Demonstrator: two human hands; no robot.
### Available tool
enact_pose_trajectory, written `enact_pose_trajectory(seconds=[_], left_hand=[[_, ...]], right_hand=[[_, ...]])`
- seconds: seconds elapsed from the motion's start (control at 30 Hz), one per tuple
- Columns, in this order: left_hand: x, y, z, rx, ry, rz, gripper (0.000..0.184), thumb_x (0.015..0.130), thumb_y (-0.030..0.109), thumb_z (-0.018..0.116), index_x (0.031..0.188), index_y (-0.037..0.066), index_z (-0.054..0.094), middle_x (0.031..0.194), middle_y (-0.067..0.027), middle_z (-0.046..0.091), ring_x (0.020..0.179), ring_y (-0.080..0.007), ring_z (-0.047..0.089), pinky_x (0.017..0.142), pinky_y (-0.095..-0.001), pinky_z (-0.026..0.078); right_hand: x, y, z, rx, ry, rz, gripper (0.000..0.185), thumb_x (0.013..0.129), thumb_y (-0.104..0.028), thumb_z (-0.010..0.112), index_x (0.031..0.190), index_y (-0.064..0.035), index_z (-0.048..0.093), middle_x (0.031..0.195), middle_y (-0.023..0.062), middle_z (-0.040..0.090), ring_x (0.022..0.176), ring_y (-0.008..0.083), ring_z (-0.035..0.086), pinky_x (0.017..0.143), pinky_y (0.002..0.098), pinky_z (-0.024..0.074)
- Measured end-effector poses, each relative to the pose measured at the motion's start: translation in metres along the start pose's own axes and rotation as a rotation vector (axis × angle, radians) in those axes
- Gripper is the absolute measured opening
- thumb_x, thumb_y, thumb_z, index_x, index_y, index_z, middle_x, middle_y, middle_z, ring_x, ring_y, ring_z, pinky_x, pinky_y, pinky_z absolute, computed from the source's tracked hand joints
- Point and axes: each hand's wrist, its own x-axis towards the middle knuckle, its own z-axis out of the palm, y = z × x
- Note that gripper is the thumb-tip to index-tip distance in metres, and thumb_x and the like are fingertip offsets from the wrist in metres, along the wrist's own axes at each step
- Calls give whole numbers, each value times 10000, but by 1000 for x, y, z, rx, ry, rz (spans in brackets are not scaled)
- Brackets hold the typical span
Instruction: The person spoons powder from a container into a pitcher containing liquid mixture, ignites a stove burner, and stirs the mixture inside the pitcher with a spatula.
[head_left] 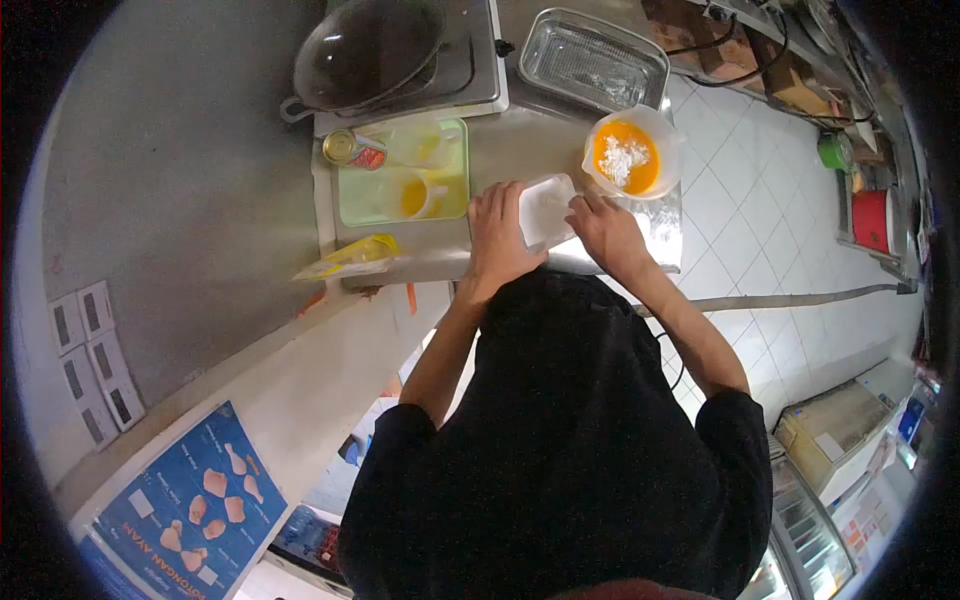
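Observation:
A white rectangular container (543, 212) is between my two hands at the counter's front edge. My left hand (502, 235) is wrapped round its left side. My right hand (606, 232) is at its right side, with fingers bent together near the rim; what they pinch, if anything, is too small to tell. Beyond my right hand stands a translucent bowl (668, 165) with orange liquid and a heap of white powder (622, 160). To the left lies a light green tray (358, 207) with a cup of yellow liquid (415, 196) and another clear cup.
A can (341, 147) lies at the tray's back left, and a yellow packet (358, 256) in front of it. A wok (365, 52) sits on the stove at the back left. A glass dish (592, 62) stands at the back of the metal counter (515, 145).

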Motion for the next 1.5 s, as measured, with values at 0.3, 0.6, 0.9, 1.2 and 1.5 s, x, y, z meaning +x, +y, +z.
enact_pose_trajectory(seconds=[0.3,0.6,0.9,1.2,1.5], left_hand=[[-3,10,-22,-14,122,-36,963,539,250,876,1345,39,393,1281,-195,480,1215,-392,437,1022,-527,303],[-4,13,-26,-68,149,-77,986,500,200,888,1336,60,384,1303,-184,469,1252,-380,423,1035,-522,291],[-1,19,-32,-95,118,-80,981,513,215,884,1339,57,379,1287,-185,472,1217,-383,438,1009,-512,321],[12,34,-36,-22,105,-115,973,506,209,888,1329,70,386,1299,-175,475,1231,-371,437,998,-512,326],[22,39,-32,-88,102,-114,986,506,216,895,1330,56,376,1275,-186,478,1205,-392,441,982,-515,345]], right_hand=[[17,-21,-41,118,-48,40,160,895,-109,620,1034,-52,564,865,181,618,790,375,653,656,459,538],[28,-24,-45,-136,-32,-117,269,822,-65,590,1089,-88,608,1021,162,624,785,342,678,677,428,570],[49,-28,-61,-156,-160,-177,185,797,-82,621,980,-64,610,813,137,656,732,300,682,635,396,570],[40,-8,-52,547,-246,155,180,861,-162,675,871,14,710,800,189,703,697,269,685,678,389,526],[39,7,-97,897,-319,610,240,892,-217,644,951,2,722,774,44,672,713,114,614,629,266,478]])
